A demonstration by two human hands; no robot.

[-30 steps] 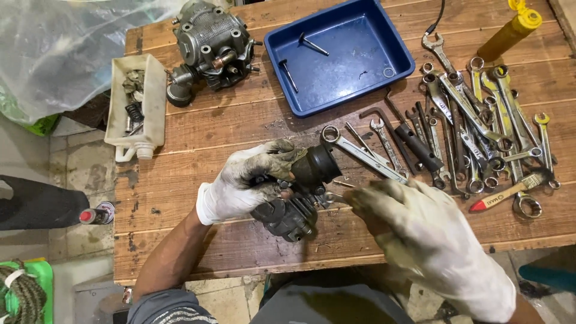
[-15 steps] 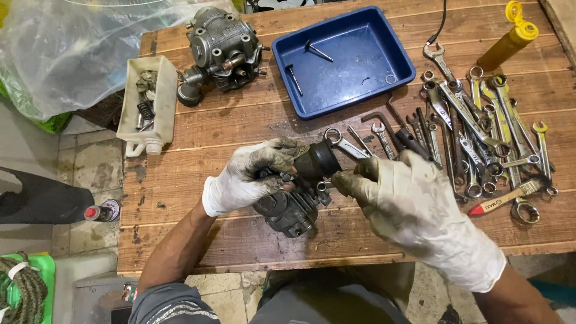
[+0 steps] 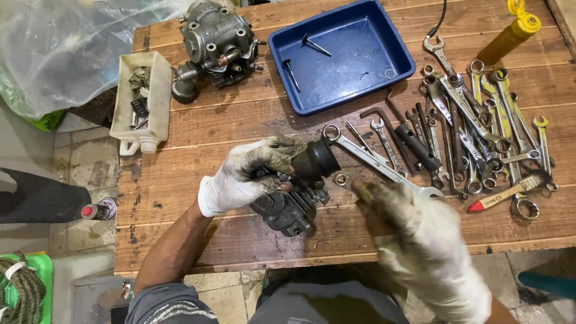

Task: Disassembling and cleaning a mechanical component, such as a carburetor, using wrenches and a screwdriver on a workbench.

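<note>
Below the blue tray [image 3: 342, 57], near the front edge of the wooden surface [image 3: 198, 132], your left hand [image 3: 246, 174] is clamped around the dark carburetor [image 3: 300, 189], holding it tilted just above the boards. Your right hand [image 3: 414, 231] is off it, blurred, fingers loosely apart, holding nothing that shows, beside a small nut [image 3: 340, 179]. Two loose parts lie in the tray and the engine head [image 3: 216, 39] sits left of it, so I judge stripping only partly done.

On the worn wooden plank table [image 3: 198, 129] lie a blue plastic tray [image 3: 342, 57], a grey metal engine head [image 3: 216, 39], a white cut-open plastic jug [image 3: 141, 102], scattered steel wrenches [image 3: 474, 129] and a yellow bottle [image 3: 510, 33].
</note>
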